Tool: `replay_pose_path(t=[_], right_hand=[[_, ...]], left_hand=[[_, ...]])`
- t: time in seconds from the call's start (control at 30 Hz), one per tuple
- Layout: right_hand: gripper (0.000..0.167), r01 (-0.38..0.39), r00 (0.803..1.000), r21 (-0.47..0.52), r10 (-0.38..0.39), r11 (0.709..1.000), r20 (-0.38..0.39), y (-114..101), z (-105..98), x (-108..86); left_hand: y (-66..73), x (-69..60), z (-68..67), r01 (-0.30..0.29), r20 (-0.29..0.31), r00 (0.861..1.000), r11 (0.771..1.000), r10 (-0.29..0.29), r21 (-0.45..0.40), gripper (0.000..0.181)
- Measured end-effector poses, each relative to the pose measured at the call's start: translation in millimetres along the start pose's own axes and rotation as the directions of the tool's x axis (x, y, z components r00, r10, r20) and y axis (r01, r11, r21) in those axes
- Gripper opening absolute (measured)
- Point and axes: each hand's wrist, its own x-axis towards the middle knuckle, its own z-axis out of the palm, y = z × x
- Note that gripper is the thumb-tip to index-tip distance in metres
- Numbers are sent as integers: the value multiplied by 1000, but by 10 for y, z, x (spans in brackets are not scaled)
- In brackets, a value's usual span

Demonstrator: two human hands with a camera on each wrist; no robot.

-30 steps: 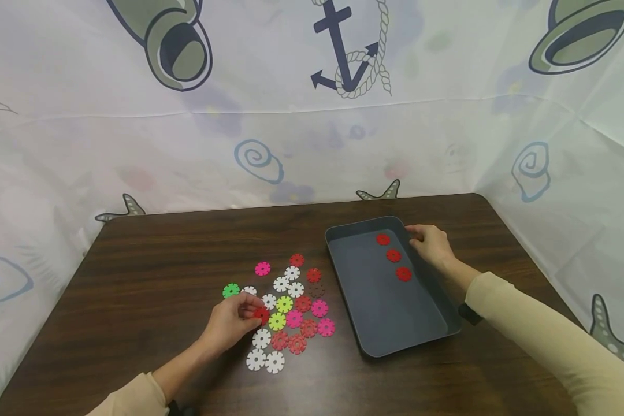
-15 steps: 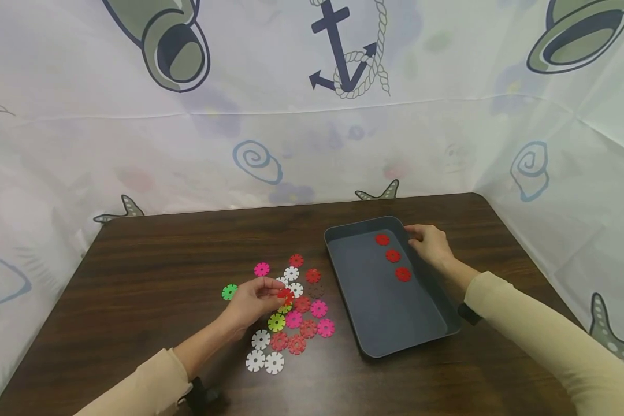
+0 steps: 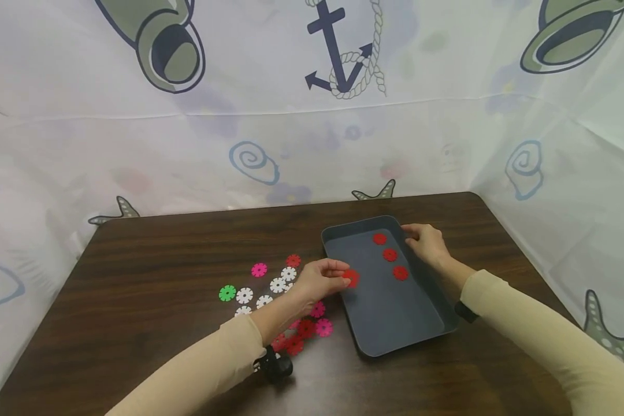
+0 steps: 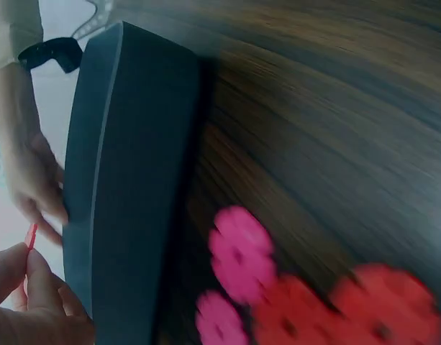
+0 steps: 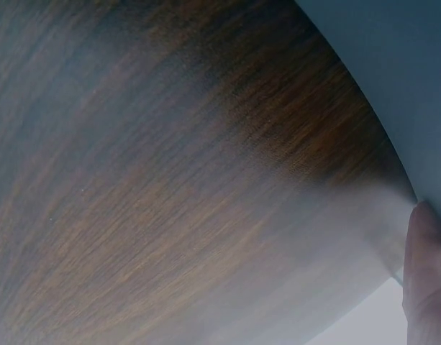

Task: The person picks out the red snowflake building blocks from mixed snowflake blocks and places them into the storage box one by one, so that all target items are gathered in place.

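- A person's left hand pinches 1 red disc between thumb and finger, above the left side of a gray tray.
- The right hand touches the tray's far right rim; whether it pinches that rim or merely rests there, the views cannot tell.
- Work appears to be in its early stages: 3 placed discs, all red, lie in a slanting row along the tray's right half, and the held disc is not yet set down.
- Left of the tray, loose discs in red, white, pink and green remain, partly hidden by the left arm; at least 3 are red.
- The held disc looks bright red, flat and thin, edge-on in the left wrist view, its lower edge covered by fingertips.
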Motion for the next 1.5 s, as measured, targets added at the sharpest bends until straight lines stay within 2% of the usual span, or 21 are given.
replay_pose_path(t=[0.33, 0.5, 0.7, 1.1, 1.33, 1.5], right_hand=[[34, -23, 1000, 3, 23, 1000, -9, 1, 43, 31], [34, -31, 999, 3, 31, 1000, -9, -15, 48, 41], [34, -41, 999, 12, 41, 999, -6, -5, 63, 65], [34, -23, 1000, -3, 23, 1000, -18, 6, 35, 52], [34, -28, 999, -4, 27, 1000, -21, 22, 33, 39], [34, -23, 999, -6, 23, 1000, -27, 39, 27, 31]], left_hand=[[5, 269, 653, 85, 45, 995, 996, -84, -14, 28], [-26, 362, 848, 99, 30, 994, 991, -102, 89, 23], [-64, 423, 942, 109, 6, 994, 975, -113, 191, 22], [-72, 506, 1167, 109, -35, 994, 961, -104, 254, 24], [-91, 522, 1235, 58, -54, 998, 954, -44, 295, 23], [-121, 538, 1274, 42, -73, 997, 949, -20, 312, 23]])
